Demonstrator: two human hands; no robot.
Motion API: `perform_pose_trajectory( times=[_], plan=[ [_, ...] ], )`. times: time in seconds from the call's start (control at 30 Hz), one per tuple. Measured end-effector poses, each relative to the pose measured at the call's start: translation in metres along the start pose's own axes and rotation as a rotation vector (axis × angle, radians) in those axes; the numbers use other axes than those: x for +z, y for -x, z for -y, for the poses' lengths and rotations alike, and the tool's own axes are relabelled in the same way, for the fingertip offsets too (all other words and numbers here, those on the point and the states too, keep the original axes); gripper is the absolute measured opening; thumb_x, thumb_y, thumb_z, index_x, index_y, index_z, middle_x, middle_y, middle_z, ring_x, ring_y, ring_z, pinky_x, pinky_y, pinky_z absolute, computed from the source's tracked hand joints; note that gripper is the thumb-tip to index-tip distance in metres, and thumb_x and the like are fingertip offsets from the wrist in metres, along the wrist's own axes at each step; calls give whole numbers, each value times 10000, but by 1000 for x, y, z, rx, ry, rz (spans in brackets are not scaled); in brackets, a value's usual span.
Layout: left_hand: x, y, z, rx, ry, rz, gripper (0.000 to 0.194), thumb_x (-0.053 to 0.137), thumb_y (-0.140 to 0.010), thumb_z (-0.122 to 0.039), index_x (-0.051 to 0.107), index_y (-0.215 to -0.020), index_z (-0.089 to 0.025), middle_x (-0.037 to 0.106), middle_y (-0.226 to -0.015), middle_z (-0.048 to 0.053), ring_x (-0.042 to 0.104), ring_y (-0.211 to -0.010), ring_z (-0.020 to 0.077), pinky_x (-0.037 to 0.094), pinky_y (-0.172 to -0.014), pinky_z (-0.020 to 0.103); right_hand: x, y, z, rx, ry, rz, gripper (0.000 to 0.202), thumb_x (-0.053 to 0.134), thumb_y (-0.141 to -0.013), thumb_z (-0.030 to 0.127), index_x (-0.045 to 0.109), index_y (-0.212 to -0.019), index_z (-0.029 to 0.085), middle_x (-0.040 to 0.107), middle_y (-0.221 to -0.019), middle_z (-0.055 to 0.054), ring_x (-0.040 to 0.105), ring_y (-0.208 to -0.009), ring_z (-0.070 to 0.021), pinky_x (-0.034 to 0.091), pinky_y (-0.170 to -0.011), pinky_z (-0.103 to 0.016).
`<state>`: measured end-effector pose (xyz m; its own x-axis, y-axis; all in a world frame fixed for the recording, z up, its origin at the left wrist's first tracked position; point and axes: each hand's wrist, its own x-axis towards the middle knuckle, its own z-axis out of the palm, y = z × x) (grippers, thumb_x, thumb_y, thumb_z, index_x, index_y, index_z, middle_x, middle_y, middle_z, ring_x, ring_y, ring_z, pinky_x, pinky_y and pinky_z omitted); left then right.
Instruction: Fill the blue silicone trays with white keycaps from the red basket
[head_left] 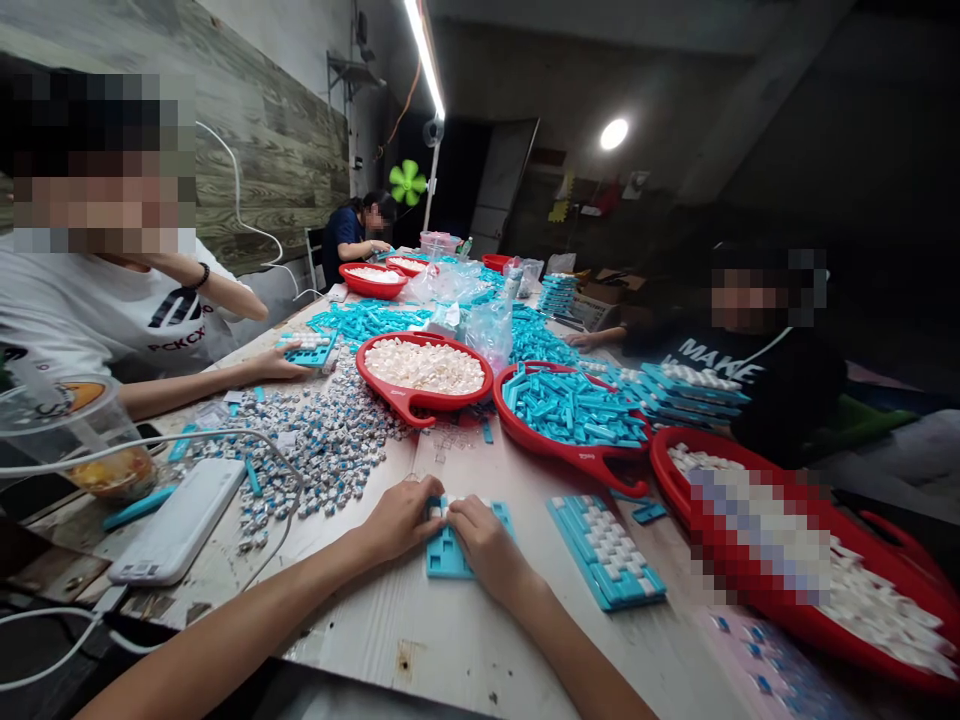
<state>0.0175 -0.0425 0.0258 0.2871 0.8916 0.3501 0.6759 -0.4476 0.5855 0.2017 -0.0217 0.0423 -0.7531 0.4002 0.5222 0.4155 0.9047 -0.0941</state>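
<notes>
On the table in front of me lies a light-blue plastic tray (444,562) with square slots, several of them unfilled. White square pieces show along its far edge. My left hand (405,515) is closed at the tray's far left corner, thumb and fingers against the edge. Across the tray's right part lies my right hand (484,545), its bent fingertips meeting the left ones over the white pieces. Just what sits between the fingertips is hidden. To the right rests a stack of similar blue trays (606,550), the top one partly filled with white squares.
Beyond my hands stand a red basin (375,385) of white pieces and a red basin (525,430) of blue strips. Another red basin (664,470) lies right. Small metallic-and-blue parts (315,450) spread left, near a white power bank (180,522), its cable and a plastic cup (112,470). Several people sit around.
</notes>
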Motion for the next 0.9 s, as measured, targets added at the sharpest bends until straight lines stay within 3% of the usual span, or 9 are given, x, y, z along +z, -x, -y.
perform_pose_trajectory(
  times=[0.1, 0.3, 0.43, 0.53, 0.63, 0.9],
  plan=[
    [3, 0, 1, -1, 82, -23, 146, 556, -871, -310, 591, -956, -197, 663, -914, 43, 588, -855, 198, 425, -778, 289, 1, 0, -2, 29, -49, -7, 238, 402, -933, 87, 581, -801, 172, 615, -830, -78, 543, -765, -192, 486, -680, -325],
    [3, -5, 2, -105, 245, -39, 155, 615, -835, -309, 641, -929, -188, 657, -812, 3, 549, -675, 143, 392, -628, 224, 3, 1, -10, 159, -248, -127, 110, 541, -871, 116, 616, -850, 194, 611, -840, -53, 577, -822, -193, 504, -728, -337],
    [1, -5, -1, -89, 235, -37, 152, 617, -830, -289, 662, -942, -197, 635, -740, -13, 506, -613, 126, 360, -584, 213, -3, 4, -17, 264, -164, -118, 159, 685, -765, 153, 641, -906, 211, 612, -1020, -86, 550, -1001, -260, 455, -842, -429],
    [-1, -4, -2, -64, 192, -52, 152, 628, -820, -291, 664, -931, -195, 659, -800, 5, 531, -652, 136, 385, -617, 223, -7, 5, -19, 295, -174, -9, 267, 707, -739, 156, 622, -986, 214, 611, -1084, -87, 541, -1046, -264, 438, -861, -425],
    [-3, -3, -2, -17, 155, -44, 135, 621, -810, -268, 658, -919, -198, 671, -872, 21, 575, -743, 158, 418, -692, 239, -7, 5, -18, 327, -208, 69, 256, 676, -765, 138, 601, -1001, 205, 643, -969, -59, 576, -948, -231, 443, -810, -379],
    [-10, -4, 2, 32, 137, -22, 95, 613, -783, -242, 649, -862, -202, 686, -931, 32, 615, -869, 187, 444, -814, 278, -6, 4, -9, 240, -194, -28, 211, 600, -802, 99, 638, -974, 215, 611, -1010, -71, 553, -980, -230, 434, -833, -389]
  ],
)
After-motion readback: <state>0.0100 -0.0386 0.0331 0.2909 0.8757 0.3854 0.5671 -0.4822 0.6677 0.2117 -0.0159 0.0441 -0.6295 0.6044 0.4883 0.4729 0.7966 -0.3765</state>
